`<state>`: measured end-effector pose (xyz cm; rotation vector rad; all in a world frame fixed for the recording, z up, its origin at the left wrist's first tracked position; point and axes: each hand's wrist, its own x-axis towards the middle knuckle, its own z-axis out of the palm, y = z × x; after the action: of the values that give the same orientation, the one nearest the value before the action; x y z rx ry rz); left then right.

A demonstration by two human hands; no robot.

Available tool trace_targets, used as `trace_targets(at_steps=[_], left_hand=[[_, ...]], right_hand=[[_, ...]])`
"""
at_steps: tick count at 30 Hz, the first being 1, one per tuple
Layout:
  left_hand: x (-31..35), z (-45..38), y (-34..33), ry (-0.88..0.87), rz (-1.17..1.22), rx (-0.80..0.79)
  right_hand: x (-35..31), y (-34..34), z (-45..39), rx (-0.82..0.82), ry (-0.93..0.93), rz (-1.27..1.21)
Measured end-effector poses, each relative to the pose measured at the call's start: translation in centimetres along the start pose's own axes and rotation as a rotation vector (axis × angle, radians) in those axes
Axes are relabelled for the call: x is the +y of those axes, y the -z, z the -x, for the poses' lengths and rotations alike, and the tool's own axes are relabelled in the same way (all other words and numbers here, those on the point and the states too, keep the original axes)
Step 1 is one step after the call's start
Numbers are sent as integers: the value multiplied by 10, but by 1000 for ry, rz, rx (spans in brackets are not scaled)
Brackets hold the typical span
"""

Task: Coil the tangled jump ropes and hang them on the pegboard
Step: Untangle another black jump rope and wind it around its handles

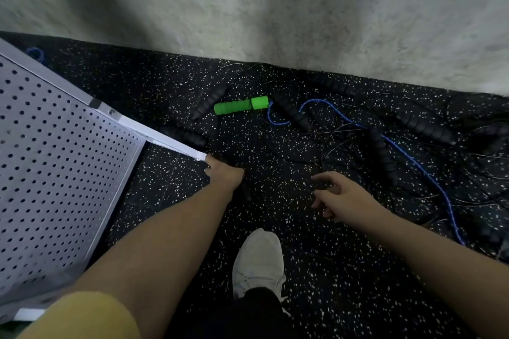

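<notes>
My right hand (344,198), fingers loosely spread and holding nothing, is nearest the tangled jump ropes (358,132) at centre right on the floor; green handle (241,105) lies left-right. Left hand (223,172): grip unclear.

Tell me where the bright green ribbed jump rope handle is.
In the head view, the bright green ribbed jump rope handle lies on the speckled black floor near the wall, centre frame, between black foam handles, its blue cord trailing right.

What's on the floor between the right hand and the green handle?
In the head view, mostly bare speckled floor, crossed by thin black cords, lies between the right hand and the green handle.
</notes>
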<state>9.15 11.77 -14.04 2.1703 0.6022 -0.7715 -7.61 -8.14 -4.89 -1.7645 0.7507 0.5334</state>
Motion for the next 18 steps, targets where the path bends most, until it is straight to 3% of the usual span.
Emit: trace_targets(at_steps=[2, 4, 12, 18], left_hand=[[1, 3, 4, 98, 100, -56], [4, 11, 10, 98, 43, -148], [51, 75, 47, -314, -250, -300], [108, 153, 95, -616, -320, -423]], right_hand=[[1, 4, 3, 2, -3, -4], [-1, 9, 8, 7, -1, 8], [-35, 36, 51, 26, 110, 199], [-78, 68, 116, -26, 227, 431]])
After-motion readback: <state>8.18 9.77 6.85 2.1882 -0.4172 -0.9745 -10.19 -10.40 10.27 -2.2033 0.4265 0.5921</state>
